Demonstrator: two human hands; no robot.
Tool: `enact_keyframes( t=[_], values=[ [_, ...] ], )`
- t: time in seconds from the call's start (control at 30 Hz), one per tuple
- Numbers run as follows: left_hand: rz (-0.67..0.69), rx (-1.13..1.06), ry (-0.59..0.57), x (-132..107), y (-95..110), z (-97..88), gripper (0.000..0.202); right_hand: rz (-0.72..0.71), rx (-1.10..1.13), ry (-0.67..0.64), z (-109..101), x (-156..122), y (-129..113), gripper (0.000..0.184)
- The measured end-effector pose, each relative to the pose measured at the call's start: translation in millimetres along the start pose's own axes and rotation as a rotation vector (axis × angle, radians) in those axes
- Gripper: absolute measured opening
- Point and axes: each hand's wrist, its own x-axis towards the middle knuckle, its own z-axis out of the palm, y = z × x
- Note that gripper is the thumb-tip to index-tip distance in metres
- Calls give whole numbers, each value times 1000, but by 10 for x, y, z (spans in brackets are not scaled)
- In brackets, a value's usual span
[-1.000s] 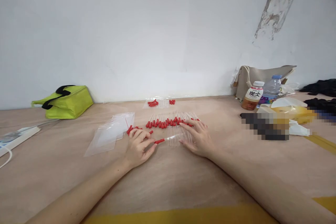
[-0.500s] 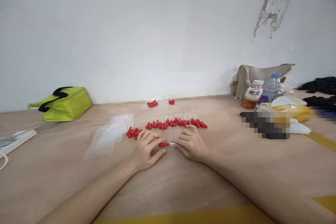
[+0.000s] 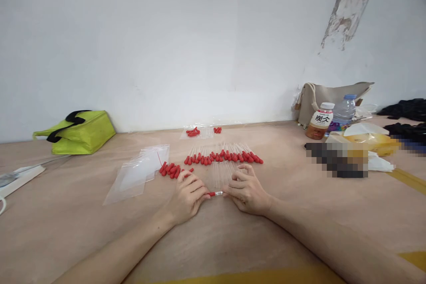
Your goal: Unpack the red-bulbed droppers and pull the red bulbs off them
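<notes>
My left hand is closed on a red rubber bulb. A clear dropper tube runs from that bulb into the pinched fingers of my right hand; bulb and tube lie in one line. Bare clear tubes lie side by side just beyond my hands. Farther back is a row of droppers with red bulbs, their clear ends pointing at the wall. Loose red bulbs lie beyond my left hand, partly hidden by its fingers.
Clear plastic bags lie left of the loose bulbs. A bag of red bulbs and tubes is near the wall. A lime-green bag stands far left. At right are a brown drink bottle, a water bottle and a beige bag.
My left fingers have closed on the red bulb, which they were only beside before. The bulb and tube have come slightly nearer to me, and both hands have shifted a little.
</notes>
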Motion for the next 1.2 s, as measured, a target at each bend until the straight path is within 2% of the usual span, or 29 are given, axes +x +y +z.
enact_keyframes(
  t=[0.1,0.2,0.37,0.43,0.53,0.73,0.83,0.97,1.2],
  values=[
    [32,-4,-8,-45,-12,-24,19,-23,10,0,-34,-30,5,16],
    [-20,-2,-1,-163,-123,-73,17,22,25,27,-72,-82,123,19],
    [-224,-61,112,-279,-374,-167,18,438,35,162,-39,-71,347,20],
    [-320,-61,165,-257,-471,-184,21,533,49,178,6,-23,355,22],
    [-478,-1,240,-226,-641,-203,26,568,32,162,70,30,329,23],
    [-710,8,262,-287,-889,-226,28,493,-123,141,163,-1,368,21],
    [-723,34,246,-302,-893,-193,27,463,-148,117,186,-5,390,21],
    [-642,139,224,-290,-861,-126,21,446,-145,50,185,14,383,21],
    [-555,164,118,-289,-847,-47,18,449,-63,-68,133,28,334,19]
  ],
)
